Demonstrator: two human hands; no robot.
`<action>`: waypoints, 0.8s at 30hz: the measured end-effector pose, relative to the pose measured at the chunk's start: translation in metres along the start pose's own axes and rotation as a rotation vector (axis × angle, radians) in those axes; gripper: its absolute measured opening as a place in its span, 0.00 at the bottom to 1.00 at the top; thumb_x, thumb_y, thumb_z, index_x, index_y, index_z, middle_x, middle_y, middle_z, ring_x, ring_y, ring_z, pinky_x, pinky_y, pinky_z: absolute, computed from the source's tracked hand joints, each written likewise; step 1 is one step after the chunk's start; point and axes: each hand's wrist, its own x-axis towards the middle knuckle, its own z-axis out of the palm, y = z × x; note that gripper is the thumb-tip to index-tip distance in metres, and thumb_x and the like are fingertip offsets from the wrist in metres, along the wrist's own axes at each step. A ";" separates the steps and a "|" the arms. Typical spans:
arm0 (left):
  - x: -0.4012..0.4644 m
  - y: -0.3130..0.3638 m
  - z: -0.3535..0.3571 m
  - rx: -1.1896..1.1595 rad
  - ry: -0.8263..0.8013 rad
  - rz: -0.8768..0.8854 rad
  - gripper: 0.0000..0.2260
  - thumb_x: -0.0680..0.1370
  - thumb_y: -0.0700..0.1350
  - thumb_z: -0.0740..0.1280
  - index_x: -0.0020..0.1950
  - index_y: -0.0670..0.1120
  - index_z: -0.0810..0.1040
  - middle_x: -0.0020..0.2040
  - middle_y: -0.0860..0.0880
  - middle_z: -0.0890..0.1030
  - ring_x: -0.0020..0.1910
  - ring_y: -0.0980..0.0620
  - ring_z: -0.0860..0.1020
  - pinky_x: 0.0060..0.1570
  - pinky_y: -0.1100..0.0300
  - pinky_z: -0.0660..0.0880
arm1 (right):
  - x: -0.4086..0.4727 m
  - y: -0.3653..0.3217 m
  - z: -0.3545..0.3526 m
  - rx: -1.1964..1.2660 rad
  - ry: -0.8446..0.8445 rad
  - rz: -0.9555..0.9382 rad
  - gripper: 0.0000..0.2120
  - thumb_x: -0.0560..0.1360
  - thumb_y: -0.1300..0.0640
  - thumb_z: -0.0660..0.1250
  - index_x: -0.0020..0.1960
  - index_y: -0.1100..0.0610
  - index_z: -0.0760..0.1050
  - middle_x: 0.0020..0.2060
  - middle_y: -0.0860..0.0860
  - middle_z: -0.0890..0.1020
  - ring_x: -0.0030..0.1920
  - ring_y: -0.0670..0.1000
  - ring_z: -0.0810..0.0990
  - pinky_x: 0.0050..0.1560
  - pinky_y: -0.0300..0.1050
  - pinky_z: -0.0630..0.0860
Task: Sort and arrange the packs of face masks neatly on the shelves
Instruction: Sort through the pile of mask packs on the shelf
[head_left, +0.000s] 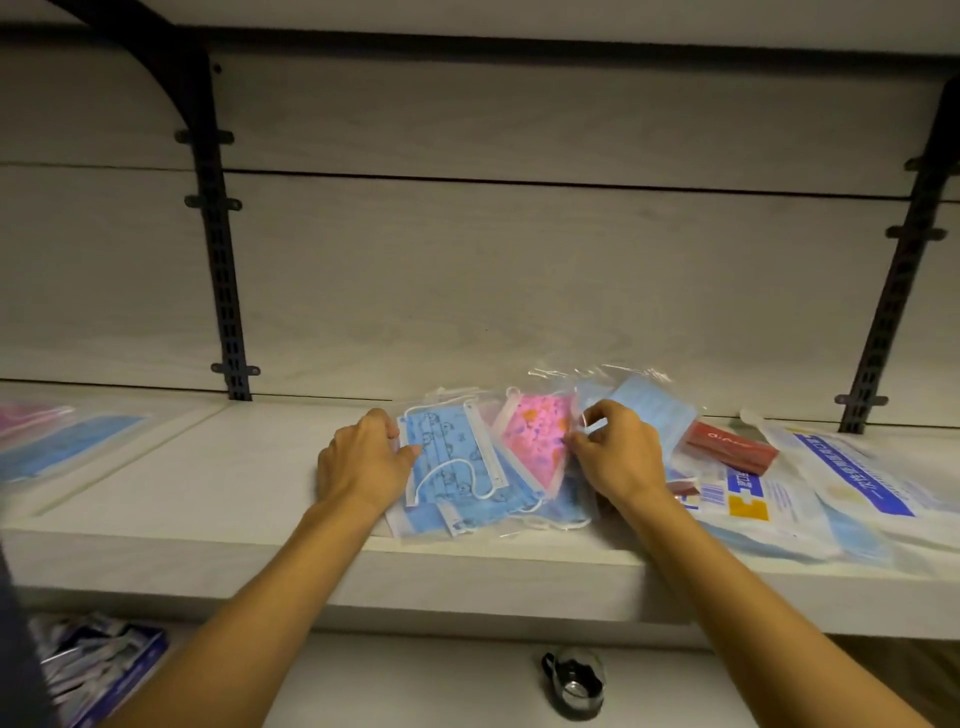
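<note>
Sorting stage, mid-pile: loose mask packs are being squared up on the middle shelf (208, 551), by judgement with most of the sorting left.

Lower level, nearest: blue-edged box of white wrapped items (98, 660) at left; small clear glossy object with a dark clip (574, 680), identity unclear.

Shelf: pale wood-grain board, thick front edge, matt.

Left hand (363, 460): fingers curled over the left edge of the blue printed mask pack (452, 462), gripping it. Clear crinkled film, pleated blue fabric with small cartoon figures, white ear loops.

Right hand (615, 457): thumb and fingertips pinching the right edge of the pink patterned mask pack (535, 431), which overlaps the blue one. Glossy film, pink fabric with orange blotches.

Beyond and right: plain blue mask pack (652, 410), tilted; red flat packet (732, 449); large white pouches with blue banners (841, 473), smooth, overlapping in a slack heap.

Far left: pink and blue packs (57, 436), lying flat, blurred.

Rear: grey panelled wall, black slotted uprights (223, 291).

Next move, judged: part pink from blue. The film is slippery and limp, so lift by the edge without dragging its neighbours.
</note>
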 end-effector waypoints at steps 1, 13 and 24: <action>0.000 0.000 0.000 -0.012 0.006 -0.005 0.13 0.75 0.53 0.69 0.53 0.48 0.73 0.53 0.46 0.79 0.52 0.43 0.77 0.48 0.55 0.73 | -0.001 0.000 -0.001 0.028 0.030 -0.016 0.07 0.77 0.55 0.65 0.54 0.54 0.73 0.35 0.53 0.81 0.40 0.56 0.79 0.42 0.49 0.76; 0.007 -0.008 0.003 -0.095 0.026 -0.058 0.12 0.76 0.55 0.68 0.46 0.46 0.77 0.45 0.48 0.78 0.47 0.42 0.78 0.42 0.56 0.72 | -0.009 -0.009 -0.013 0.261 0.020 0.122 0.25 0.75 0.52 0.70 0.68 0.54 0.64 0.35 0.52 0.79 0.32 0.52 0.77 0.34 0.46 0.75; 0.005 -0.007 0.003 -0.194 0.143 0.045 0.08 0.80 0.52 0.62 0.49 0.47 0.72 0.46 0.45 0.80 0.44 0.44 0.77 0.37 0.56 0.69 | -0.002 -0.006 -0.013 0.307 0.033 0.207 0.15 0.73 0.59 0.71 0.59 0.58 0.75 0.46 0.53 0.82 0.45 0.56 0.82 0.45 0.54 0.81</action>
